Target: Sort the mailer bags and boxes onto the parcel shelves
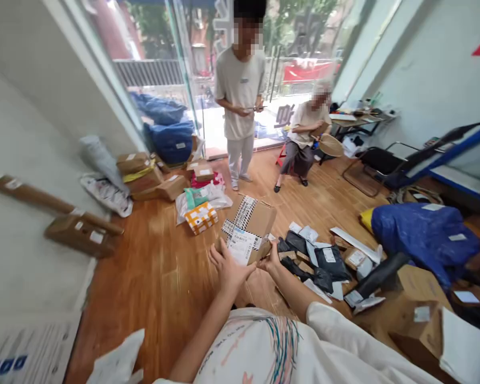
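Between my two hands is a brown cardboard box point(262, 216), held tilted in front of my body. Black-and-white striped tape crosses its top, and a white shipping label point(240, 246) covers the near side. My left hand point(230, 266) grips the near left edge, its fingers partly over the label. On the near right corner, my right hand point(270, 258) is closed around the box, with some of its fingers hidden. Below and to the right, several dark and white parcels point(328, 261) lie on the wooden floor.
An orange-and-white checked parcel point(201, 217) lies ahead left, near stacked cartons point(172, 186). One person point(242, 96) stands ahead; another point(306, 128) sits holding a round fan point(330, 145). A blue sack point(424, 234) and large cartons point(422, 282) fill the right side. Long cardboard packages point(80, 234) lean left.
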{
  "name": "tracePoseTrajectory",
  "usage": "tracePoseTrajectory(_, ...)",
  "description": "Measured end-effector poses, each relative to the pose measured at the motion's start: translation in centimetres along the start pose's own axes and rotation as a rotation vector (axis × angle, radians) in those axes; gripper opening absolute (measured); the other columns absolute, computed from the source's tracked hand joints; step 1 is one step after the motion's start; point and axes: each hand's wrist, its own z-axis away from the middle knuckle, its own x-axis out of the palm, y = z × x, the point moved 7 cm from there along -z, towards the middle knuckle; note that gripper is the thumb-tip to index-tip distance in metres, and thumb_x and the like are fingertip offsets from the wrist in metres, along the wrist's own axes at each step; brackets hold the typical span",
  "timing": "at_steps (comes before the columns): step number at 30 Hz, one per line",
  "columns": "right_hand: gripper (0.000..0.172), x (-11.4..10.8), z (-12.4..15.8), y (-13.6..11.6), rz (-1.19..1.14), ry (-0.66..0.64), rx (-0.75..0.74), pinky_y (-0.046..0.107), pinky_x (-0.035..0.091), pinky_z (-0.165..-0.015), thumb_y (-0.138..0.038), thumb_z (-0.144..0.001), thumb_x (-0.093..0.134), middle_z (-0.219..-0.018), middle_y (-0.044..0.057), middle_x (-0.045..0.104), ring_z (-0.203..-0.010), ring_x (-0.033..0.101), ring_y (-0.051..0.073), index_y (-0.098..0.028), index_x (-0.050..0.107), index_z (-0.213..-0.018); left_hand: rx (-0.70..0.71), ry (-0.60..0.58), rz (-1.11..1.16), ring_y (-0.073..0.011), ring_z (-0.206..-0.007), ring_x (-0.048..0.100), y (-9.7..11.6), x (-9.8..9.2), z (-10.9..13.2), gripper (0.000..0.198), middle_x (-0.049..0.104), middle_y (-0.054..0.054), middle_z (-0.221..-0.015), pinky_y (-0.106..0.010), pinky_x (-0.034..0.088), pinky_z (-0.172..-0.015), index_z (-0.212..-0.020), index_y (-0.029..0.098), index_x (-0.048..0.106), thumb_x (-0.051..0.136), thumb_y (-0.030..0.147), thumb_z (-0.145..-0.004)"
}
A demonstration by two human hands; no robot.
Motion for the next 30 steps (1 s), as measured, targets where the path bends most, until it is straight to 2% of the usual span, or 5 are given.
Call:
tracePoseTrajectory(6,0.052,6.2,-10.3,-11.8,-0.175,0.038,0.09,0.051,0.056,-0.08,-0.063,-0.078,0.053,-0.083,0.013,0.072,-0.09,0.067,0.029,-0.015,0.066,-0.093,0.193,-0.045,-0.012,-0.0446,-0.139,0.014,9.2,8.9,-15.3,0.132,0.017,-0.028,-0.144,-0.054,0.015,-0.114,-0.149,0.007,0.013,0.081,0.06,-0.049)
tracePoseTrajectory(15,0.052,13.3,-24.1,-29.3,-0.499,0.096,-0.141,0.054,0.055,-0.08,-0.061,-0.077,0.052,-0.089,0.014,0.072,-0.091,0.067,0.03,-0.014,0.066,-0.095,0.554,-0.263,0.028,-0.0466,-0.139,0.014,22.8,22.3,-37.1,0.136,0.019,-0.033,-0.144,-0.059,0.013,-0.112,-0.149,0.002,0.01,0.079,0.064,-0.049)
tracePoseTrajectory(19,0.052,12.9,-27.5,-37.7,-0.617,0.166,-0.287,0.057,0.053,-0.084,-0.058,-0.077,0.055,-0.09,0.015,0.072,-0.094,0.067,0.032,-0.013,0.066,-0.1,0.698,-0.341,0.059,-0.0458,-0.139,0.013,30.1,29.1,-42.7,0.136,0.019,-0.033,-0.144,-0.056,0.012,-0.114,-0.148,-0.001,0.011,0.077,0.067,-0.05)
tracePoseTrajectory(24,0.053,9.4,-32.5,-49.8,-0.726,0.246,-0.353,0.06,0.053,-0.084,-0.059,-0.077,0.053,-0.092,0.016,0.072,-0.095,0.067,0.033,-0.013,0.066,-0.1,0.791,-0.454,0.114,-0.0458,-0.138,0.013,40.3,40.2,-46.9,0.136,0.017,-0.032,-0.145,-0.058,0.014,-0.113,-0.149,0.002,0.007,0.077,0.066,-0.051)
tracePoseTrajectory(30,0.058,5.6,-39.3,-67.5,-0.769,0.213,-0.412,0.06,0.052,-0.083,-0.063,-0.076,0.052,-0.093,0.017,0.072,-0.096,0.067,0.035,-0.014,0.067,-0.101,0.905,-0.487,0.111,-0.0469,-0.138,0.012,56.2,53.7,-50.9,0.139,0.013,-0.032,-0.145,-0.058,0.014,-0.113,-0.15,0.001,0.008,0.078,0.066,-0.05)
